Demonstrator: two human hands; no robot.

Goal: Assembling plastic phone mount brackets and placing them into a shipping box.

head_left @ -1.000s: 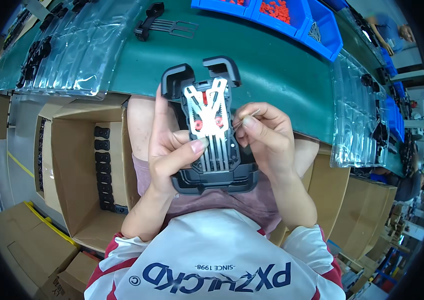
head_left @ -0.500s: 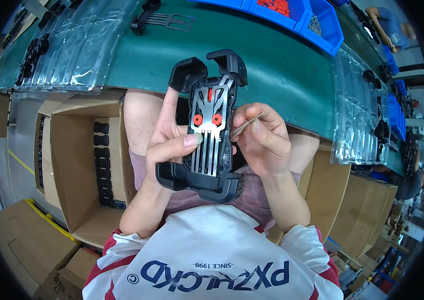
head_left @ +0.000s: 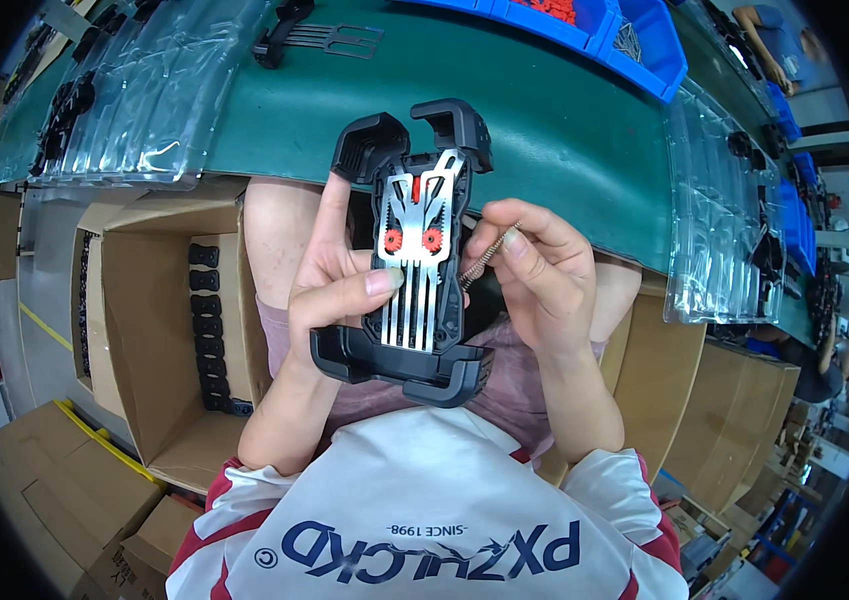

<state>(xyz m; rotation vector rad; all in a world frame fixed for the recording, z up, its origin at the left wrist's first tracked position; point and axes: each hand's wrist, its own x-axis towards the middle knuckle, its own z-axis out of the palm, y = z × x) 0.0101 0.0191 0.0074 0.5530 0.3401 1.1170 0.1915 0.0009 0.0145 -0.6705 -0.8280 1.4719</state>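
My left hand [head_left: 329, 285] grips a black phone holder [head_left: 399, 368] with hooked corner claws, thumb over its front and a finger along its far left claw. A slotted silver metal plate [head_left: 412, 253] lies on the holder's face, with two small red gears [head_left: 432, 240] showing through it. Between thumb and fingertips, my right hand [head_left: 556, 275] pinches a thin coil spring [head_left: 482, 260]. The spring slants down to the holder's right edge; its lower end is by that edge, and I cannot tell whether it is hooked in.
Ahead is a green work table [head_left: 564, 160] with blue bins [head_left: 644, 55] of red parts and metal pieces. Another black part with a metal plate [head_left: 329, 38] lies there. Clear plastic trays [head_left: 159, 125] flank it. An open carton [head_left: 159, 340] with black parts stands left.
My right hand has shifted slightly right, and the spring in its pinch slants more steeply. The phone holder has tipped a little, with my left hand still around it.
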